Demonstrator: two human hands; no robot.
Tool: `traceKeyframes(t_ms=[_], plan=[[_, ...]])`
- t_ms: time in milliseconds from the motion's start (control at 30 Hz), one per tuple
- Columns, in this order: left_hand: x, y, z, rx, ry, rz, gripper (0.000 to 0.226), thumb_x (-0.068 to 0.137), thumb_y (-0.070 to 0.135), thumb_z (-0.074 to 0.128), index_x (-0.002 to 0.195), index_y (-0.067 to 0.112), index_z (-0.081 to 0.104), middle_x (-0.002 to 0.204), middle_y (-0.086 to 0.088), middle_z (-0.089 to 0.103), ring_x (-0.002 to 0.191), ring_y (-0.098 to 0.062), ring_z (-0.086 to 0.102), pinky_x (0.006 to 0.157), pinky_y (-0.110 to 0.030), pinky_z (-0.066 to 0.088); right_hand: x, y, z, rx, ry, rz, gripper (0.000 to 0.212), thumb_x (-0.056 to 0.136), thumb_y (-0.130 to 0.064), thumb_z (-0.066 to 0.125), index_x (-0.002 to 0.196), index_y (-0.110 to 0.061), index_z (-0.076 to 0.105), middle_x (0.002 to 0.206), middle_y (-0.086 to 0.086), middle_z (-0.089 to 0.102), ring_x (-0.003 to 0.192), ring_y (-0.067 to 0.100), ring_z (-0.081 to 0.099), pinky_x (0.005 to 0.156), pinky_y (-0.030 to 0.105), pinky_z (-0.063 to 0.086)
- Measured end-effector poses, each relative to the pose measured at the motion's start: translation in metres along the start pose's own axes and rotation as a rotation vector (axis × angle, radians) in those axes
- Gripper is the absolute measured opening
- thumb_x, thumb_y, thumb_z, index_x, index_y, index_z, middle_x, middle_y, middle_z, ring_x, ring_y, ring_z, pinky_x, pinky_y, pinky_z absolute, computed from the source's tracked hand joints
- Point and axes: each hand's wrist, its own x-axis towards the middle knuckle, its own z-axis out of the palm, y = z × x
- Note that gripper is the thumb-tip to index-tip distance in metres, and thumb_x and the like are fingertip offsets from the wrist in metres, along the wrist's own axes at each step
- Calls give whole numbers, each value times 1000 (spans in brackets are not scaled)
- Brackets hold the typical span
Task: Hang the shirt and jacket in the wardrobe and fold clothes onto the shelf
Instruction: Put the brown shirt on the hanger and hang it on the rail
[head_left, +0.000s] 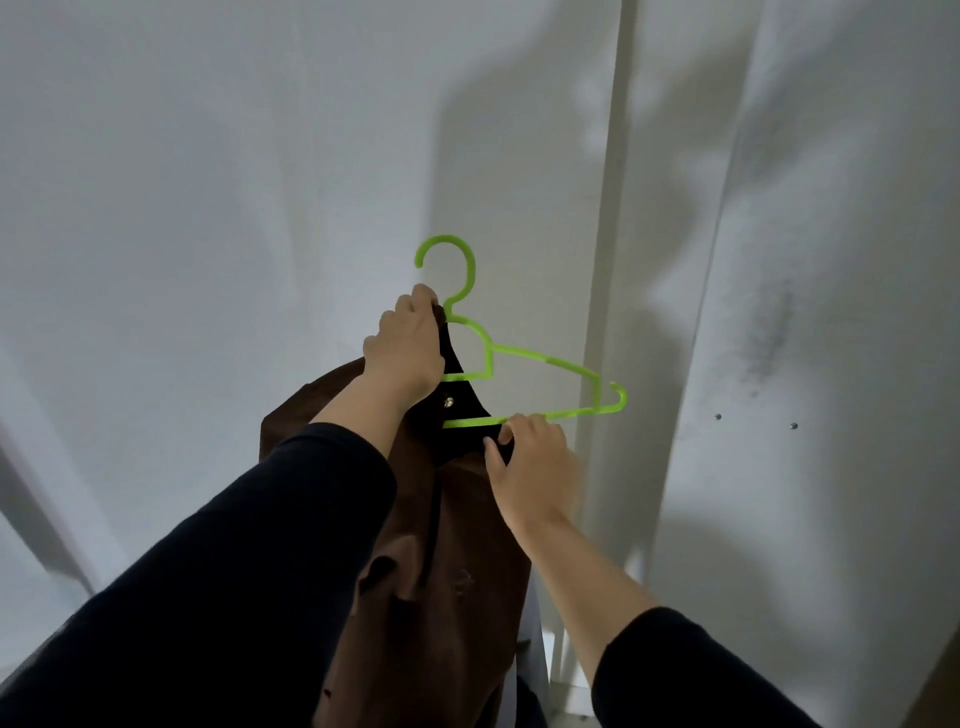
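A bright green plastic hanger (545, 361) is held up in front of a white wardrobe panel, its hook pointing up. A brown jacket (447, 561) with a black collar (460, 395) hangs from its left side; the hanger's right arm is bare. My left hand (408, 343) grips the collar and the hanger's neck just below the hook. My right hand (530, 457) pinches the black collar edge at the hanger's bottom bar. Both forearms wear dark sleeves.
White wardrobe panels fill the view, with a vertical post (608, 260) right of the hanger and a side panel (831, 312) with two small screws (756, 421) at the right. A pale slanted frame edge (47, 499) shows at lower left.
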Motion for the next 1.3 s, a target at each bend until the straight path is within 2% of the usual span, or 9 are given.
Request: traceKeyframes(t_ms=[167, 367, 433, 500, 600, 767, 967, 1133, 1300], plan=[[-1, 9, 0, -54, 8, 37, 49, 80, -9, 45, 124, 11, 34, 113, -9, 44, 98, -27, 45, 75, -41, 44, 10, 6, 5, 190, -284, 621, 42, 85, -43, 64, 113, -16, 49, 115, 6, 50, 104, 27, 55, 73, 34, 44], [2, 8, 1, -31, 45, 48, 60, 77, -13, 39, 127, 19, 32, 106, -7, 39, 92, -25, 38, 71, -42, 42, 32, 26, -7, 814, -408, 1092, 21, 93, -2, 49, 112, 3, 57, 84, 19, 64, 45, 23, 64, 43, 30, 56], [3, 4, 1, -14, 47, 57, 61, 78, -12, 37, 130, 20, 32, 110, -8, 40, 94, -25, 36, 72, -43, 42, 44, 32, -22, 1229, -291, 1267, 25, 95, 7, 43, 118, 6, 54, 113, 27, 63, 70, 33, 70, 52, 30, 58], [3, 1, 3, -19, 60, 81, 60, 79, -11, 36, 130, 19, 33, 111, -10, 40, 96, -28, 38, 72, -44, 41, 57, 40, -43, 1507, -192, 1360, 19, 98, 7, 35, 101, 8, 54, 135, 22, 53, 116, 36, 58, 92, 40, 49], [2, 7, 10, -51, 117, 93, 60, 79, -12, 37, 132, 17, 34, 113, -12, 41, 99, -31, 40, 69, -44, 39, 74, 52, -83, 1566, -197, 1381, 29, 98, 6, 32, 73, 6, 46, 121, 18, 59, 120, 26, 55, 103, 35, 43], [7, 42, 18, -74, 194, 82, 66, 79, -13, 42, 137, 16, 31, 121, -13, 40, 105, -33, 40, 69, -43, 41, 96, 67, -127, 1345, -229, 1320, 30, 97, -1, 34, 71, -6, 47, 71, 6, 50, 60, 18, 50, 54, 25, 41], [12, 93, 18, -210, 241, 60, 60, 81, -12, 39, 133, 16, 33, 122, -13, 40, 108, -34, 37, 72, -45, 36, 107, 92, -194, 1556, -173, 1156, 30, 93, 4, 24, 77, -4, 48, 86, 12, 54, 85, 25, 57, 65, 33, 42], [5, 150, 25, -302, 258, 59, 47, 85, -7, 36, 127, 14, 35, 120, -13, 41, 107, -34, 38, 71, -45, 36, 105, 106, -246, 1621, 72, 1076, 23, 55, 5, 28, 70, -7, 41, 77, 11, 48, 67, 25, 50, 60, 34, 39], [-5, 200, 29, -332, 214, 102, 47, 87, -4, 38, 130, 14, 34, 121, -12, 41, 109, -35, 39, 69, -46, 37, 97, 142, -304, 1660, 157, 1054, 10, 68, -13, 45, 75, -9, 51, 86, 9, 57, 77, 27, 59, 72, 30, 46]])
